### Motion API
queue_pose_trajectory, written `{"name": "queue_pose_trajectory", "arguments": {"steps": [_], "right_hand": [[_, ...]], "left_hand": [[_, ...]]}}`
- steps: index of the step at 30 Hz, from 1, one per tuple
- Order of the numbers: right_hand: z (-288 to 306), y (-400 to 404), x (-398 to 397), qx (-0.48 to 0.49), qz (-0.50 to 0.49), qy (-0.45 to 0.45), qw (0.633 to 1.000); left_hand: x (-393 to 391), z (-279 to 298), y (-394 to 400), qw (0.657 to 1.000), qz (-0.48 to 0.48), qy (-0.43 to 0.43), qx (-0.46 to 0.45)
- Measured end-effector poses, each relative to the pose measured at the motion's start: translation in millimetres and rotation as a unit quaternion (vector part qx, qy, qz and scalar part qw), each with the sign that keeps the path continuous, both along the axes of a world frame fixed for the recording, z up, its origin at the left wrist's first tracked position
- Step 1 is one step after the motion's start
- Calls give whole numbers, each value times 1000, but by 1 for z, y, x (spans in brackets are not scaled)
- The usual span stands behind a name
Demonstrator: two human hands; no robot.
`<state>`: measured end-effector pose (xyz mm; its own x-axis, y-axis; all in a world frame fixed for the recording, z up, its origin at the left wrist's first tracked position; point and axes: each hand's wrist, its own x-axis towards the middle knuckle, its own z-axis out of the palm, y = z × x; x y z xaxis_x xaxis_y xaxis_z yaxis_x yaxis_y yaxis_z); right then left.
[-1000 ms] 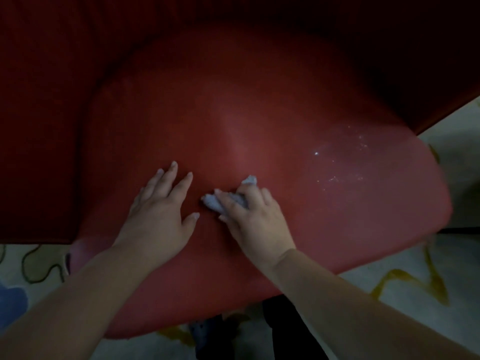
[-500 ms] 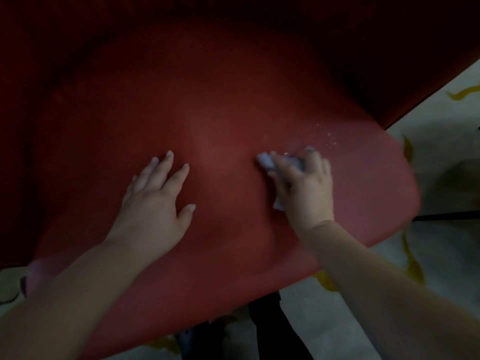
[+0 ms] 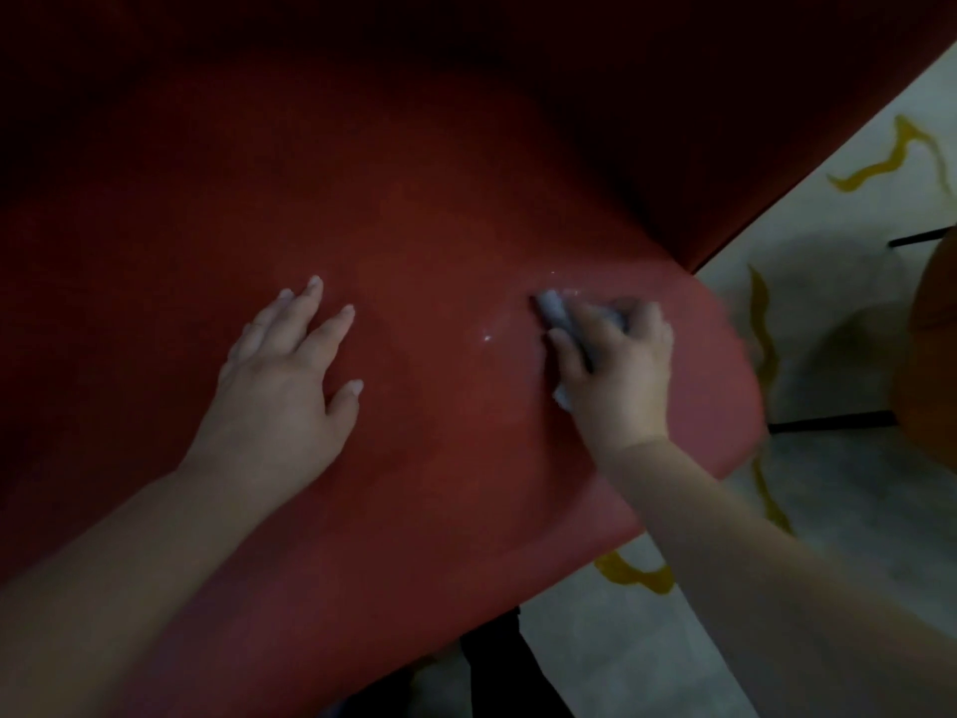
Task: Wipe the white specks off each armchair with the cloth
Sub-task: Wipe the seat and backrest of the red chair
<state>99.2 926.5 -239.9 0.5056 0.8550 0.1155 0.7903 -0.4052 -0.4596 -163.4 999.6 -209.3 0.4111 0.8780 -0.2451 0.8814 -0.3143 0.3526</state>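
Observation:
A red armchair fills the view; its seat cushion (image 3: 414,209) spreads under both hands. My right hand (image 3: 619,378) grips a bunched pale grey-blue cloth (image 3: 551,305) and presses it onto the right part of the seat. A few white specks (image 3: 487,338) lie just left of the cloth, and a fainter one sits above it. My left hand (image 3: 282,391) rests flat on the seat's middle left, fingers spread and straight. Most of the cloth is hidden under my right palm.
The dark red backrest (image 3: 673,95) rises behind the seat. A pale rug with yellow squiggles (image 3: 828,313) lies to the right. An orange rounded object (image 3: 932,355) with thin black legs stands at the right edge. The chair's dark base (image 3: 497,660) shows below.
My right hand has carried the cloth from beside my left hand across the seat onto the specked patch at the right. Fewer specks show there. My left hand stays flat.

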Motion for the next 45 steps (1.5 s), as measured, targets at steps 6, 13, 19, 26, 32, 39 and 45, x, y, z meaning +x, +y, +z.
{"name": "queue_pose_trajectory", "arguments": {"steps": [6,13,19,26,32,39,45], "right_hand": [[1,13,5,-7,185,-21,982],[1,45,-9,-9,86,12,996],[-1,63,21,5,137,-21,990],[4,49,-39,-4,210,33,977],[-1,49,-14,-10,236,4,972],[5,39,-43,15,154,34,987],[5,34,-26,-2,259,-7,966]], "left_hand": [[17,-5,8,1000,-11,20,0],[21,-9,15,999,-10,49,-19],[24,-12,17,998,-11,50,-25],[23,-8,16,997,-23,62,-33],[10,-4,11,998,-10,48,-46],[-12,-4,7,998,-7,57,-31],[-17,-6,3,998,3,55,-32]]}}
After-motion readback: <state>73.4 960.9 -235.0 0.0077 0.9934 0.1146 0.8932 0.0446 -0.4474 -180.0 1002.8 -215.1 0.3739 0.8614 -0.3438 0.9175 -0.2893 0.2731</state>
